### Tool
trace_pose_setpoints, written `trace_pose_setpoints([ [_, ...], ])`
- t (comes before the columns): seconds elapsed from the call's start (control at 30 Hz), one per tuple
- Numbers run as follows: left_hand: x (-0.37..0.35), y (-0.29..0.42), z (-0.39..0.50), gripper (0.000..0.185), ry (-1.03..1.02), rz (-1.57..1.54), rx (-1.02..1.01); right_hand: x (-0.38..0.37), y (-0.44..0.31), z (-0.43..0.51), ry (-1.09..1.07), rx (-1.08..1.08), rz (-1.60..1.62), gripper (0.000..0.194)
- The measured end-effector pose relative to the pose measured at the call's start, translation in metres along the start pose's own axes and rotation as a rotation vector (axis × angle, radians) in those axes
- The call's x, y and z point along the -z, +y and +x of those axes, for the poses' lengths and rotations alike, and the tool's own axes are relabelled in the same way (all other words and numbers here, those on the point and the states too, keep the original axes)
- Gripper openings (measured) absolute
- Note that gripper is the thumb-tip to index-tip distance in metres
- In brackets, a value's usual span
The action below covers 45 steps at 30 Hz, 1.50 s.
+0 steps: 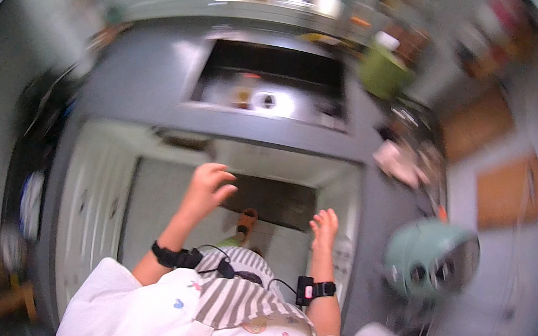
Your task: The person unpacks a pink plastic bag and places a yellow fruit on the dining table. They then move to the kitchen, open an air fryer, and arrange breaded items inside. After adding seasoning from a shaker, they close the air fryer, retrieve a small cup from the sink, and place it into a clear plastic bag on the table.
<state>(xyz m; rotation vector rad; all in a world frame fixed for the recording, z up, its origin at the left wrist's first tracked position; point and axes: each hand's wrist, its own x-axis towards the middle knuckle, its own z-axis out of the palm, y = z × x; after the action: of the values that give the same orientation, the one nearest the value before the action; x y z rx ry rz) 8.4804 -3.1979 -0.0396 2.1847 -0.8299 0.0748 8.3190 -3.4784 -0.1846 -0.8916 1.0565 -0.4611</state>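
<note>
My left hand hangs in the air over the floor, fingers apart and lightly curled, with nothing in it. My right hand is raised near the cabinet fronts on the right, fingers spread, also holding nothing. Both hands are apart from the grey countertop. Ahead of me a steel sink is set into the counter. Inside it stands a blurred bottle or jar with a reddish top, beside the drain.
A mint-green appliance with dials stands on the right counter. Behind it are a pinkish cloth, a green container and wooden cutting boards against the wall. A dark mat lies on the floor below the sink.
</note>
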Motion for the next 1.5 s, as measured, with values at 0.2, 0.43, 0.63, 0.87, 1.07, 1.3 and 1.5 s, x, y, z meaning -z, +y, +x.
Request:
trace_pose_setpoints([
  [0.2, 0.126, -0.021, -0.141, 0.026, 0.448, 0.063, 0.400, -0.215, 0.012, -0.095, -0.808, 0.010, -0.312, 0.039],
  [0.43, 0.223, -0.021, -0.290, 0.049, 0.960, 0.357, 0.897, -0.379, 0.113, -0.277, -1.585, -0.037, -0.475, 0.021],
  [0.63, 0.293, -0.022, -0.430, 0.048, 1.292, 0.653, 1.085, -0.448, 0.234, -0.459, -1.979, -0.048, -0.617, 0.020],
  [0.87, 0.352, -0.008, -0.533, 0.044, 1.687, 0.694, 1.247, -0.502, 0.321, -0.640, -2.454, -0.150, -0.539, 0.023],
  [1.07, 0.405, -0.040, -0.581, 0.042, 1.852, 0.778, 1.365, -0.588, 0.375, -0.760, -2.606, -0.086, -0.400, 0.022],
  [1.3, 0.475, -0.083, -0.618, 0.033, 1.958, 0.841, 1.307, -0.656, 0.430, -0.891, -2.645, -0.026, -0.507, 0.026],
  [1.5, 0.495, -0.092, -0.656, 0.022, 1.967, 0.897, 1.092, -0.706, 0.537, -0.985, -2.704, -0.109, -0.518, 0.027],
])
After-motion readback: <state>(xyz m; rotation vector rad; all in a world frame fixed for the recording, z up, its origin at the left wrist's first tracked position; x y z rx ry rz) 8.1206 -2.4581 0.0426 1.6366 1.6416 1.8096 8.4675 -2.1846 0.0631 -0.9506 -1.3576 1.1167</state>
